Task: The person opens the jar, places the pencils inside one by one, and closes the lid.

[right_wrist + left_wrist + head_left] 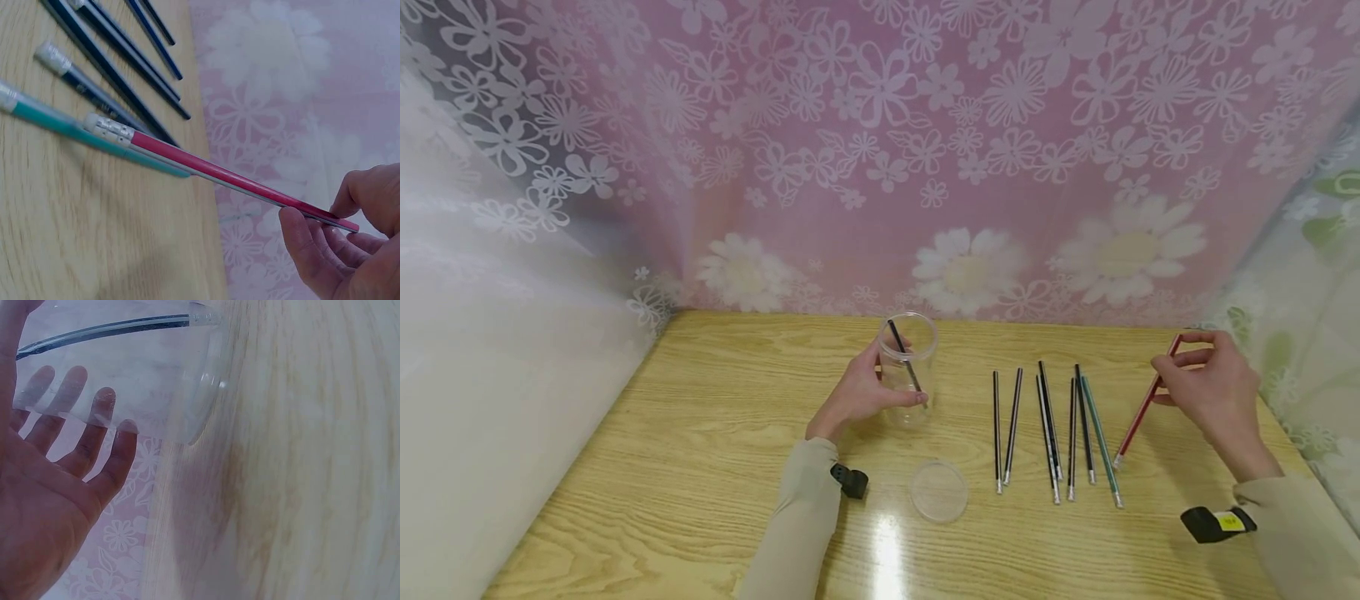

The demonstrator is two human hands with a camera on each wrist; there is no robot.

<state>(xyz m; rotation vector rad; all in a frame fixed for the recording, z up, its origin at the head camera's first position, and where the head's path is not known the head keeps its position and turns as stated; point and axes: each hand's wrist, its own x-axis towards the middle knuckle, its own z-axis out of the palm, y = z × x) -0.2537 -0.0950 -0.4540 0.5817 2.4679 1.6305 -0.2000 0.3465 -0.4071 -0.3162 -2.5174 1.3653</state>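
Observation:
In the head view my left hand [859,390] grips a clear plastic jar [907,375], thumb on its near side and fingers around the back. One dark pencil [904,354] leans inside the jar, also visible through its wall in the left wrist view. My right hand [1213,387], at the right of the table, pinches a red pencil [1146,408] near its upper end, with the eraser end pointing down. In the right wrist view the red pencil [206,169] slants between thumb and fingers, its white eraser and silver ferrule away from the hand.
Several dark pencils [997,429] and a teal pencil [1101,442] lie on the wooden table [715,467] between the hands, erasers toward me. A round clear lid [939,492] lies in front of the jar. A flowered pink curtain [850,167] hangs behind the table.

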